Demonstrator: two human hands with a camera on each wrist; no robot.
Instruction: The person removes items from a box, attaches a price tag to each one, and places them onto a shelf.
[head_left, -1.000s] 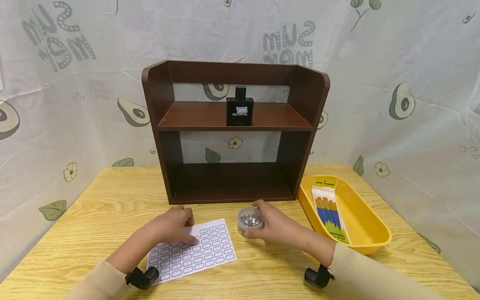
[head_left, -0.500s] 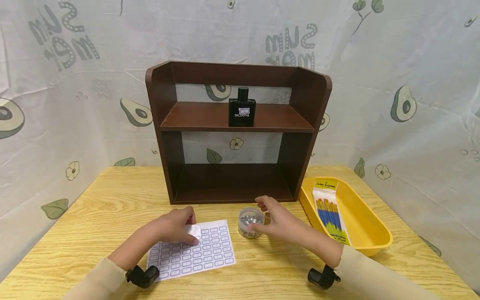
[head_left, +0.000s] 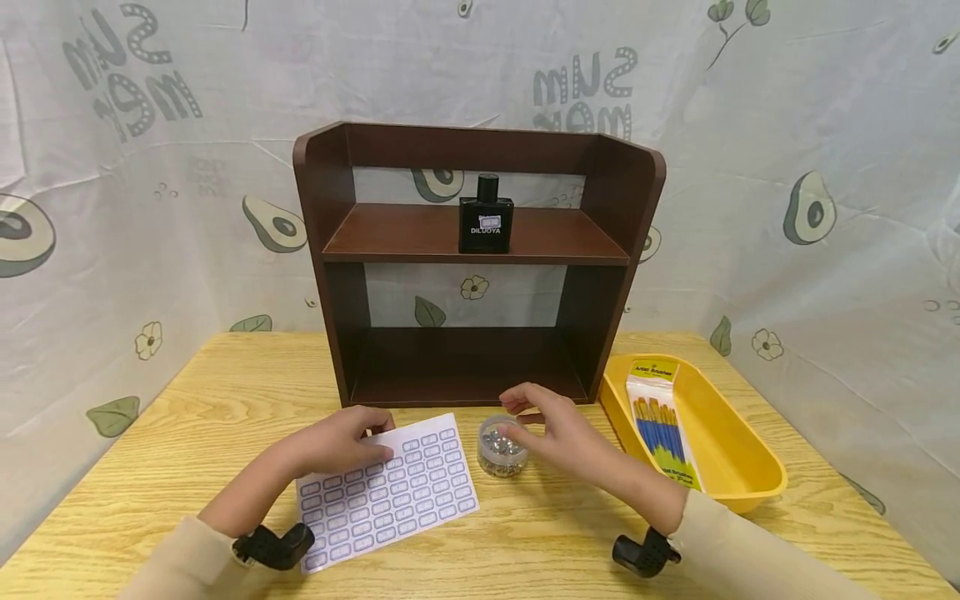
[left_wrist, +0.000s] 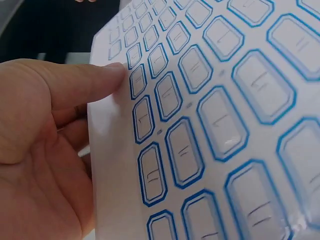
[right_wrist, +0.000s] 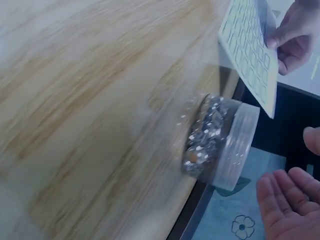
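Observation:
A white sheet of blue-bordered label stickers (head_left: 405,492) is pinched at its far left edge by my left hand (head_left: 345,437). In the left wrist view the thumb (left_wrist: 95,82) lies on the sheet's front, with the other fingers behind it. The sheet tilts up off the table at that side. To its right stands a small clear round jar (head_left: 498,460) holding shiny silvery pieces. My right hand (head_left: 558,429) hovers beside and over the jar, fingers loosely bent and holding nothing. In the right wrist view a gap shows between the jar (right_wrist: 210,140) and the fingertips.
A dark brown two-tier shelf (head_left: 472,258) stands behind, with a black perfume bottle (head_left: 486,225) bearing a label on its upper board. On the right sits a yellow tray (head_left: 727,433) with a pack of artist brushes (head_left: 660,421). A patterned cloth (head_left: 825,292) surrounds the table.
My right hand has let go of the jar and risen slightly off it. The left hand, resting on the label sheet earlier, now holds its edge and has lifted it.

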